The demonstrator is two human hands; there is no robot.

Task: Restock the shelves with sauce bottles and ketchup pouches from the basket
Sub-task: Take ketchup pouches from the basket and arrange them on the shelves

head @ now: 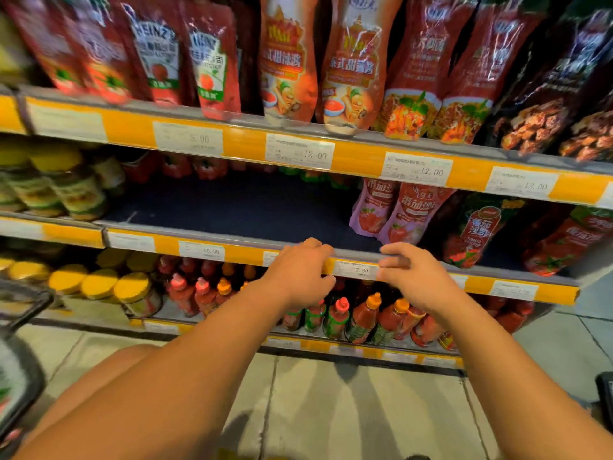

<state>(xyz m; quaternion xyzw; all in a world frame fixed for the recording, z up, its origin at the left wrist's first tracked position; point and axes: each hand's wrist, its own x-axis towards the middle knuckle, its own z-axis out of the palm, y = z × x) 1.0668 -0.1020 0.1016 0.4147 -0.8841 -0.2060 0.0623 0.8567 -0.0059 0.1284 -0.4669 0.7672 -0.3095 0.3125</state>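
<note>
Hands first: both of mine sit at the front lip of the middle shelf (232, 250), either side of the price tag (356, 270) marked 7.50. My left hand (300, 272) has its fingers curled over the yellow rail, resting on it rather than holding any stock. My right hand (411, 277) hooks its fingers over the rail too, and it carries nothing that I can see.

Neither hand has a bottle or pouch in it. The basket (20, 343) is only a blurred dark edge low on my left, well apart from both hands, and I cannot make out what is inside it.

The risks, as I judge them, are these. The tomato pouches (398, 210) stand leaning just beyond my right hand; a careless sweep inward could tip the front one off the shelf. Below my wrists the capped sauce bottles (361, 317) are packed close, so dropping my arms straight down could knock a row over. The bare stretch of the middle shelf is deep and dark, and pouches pushed in there without support may slump flat. Reaching back to the basket without looking could also snag its handle.
</note>
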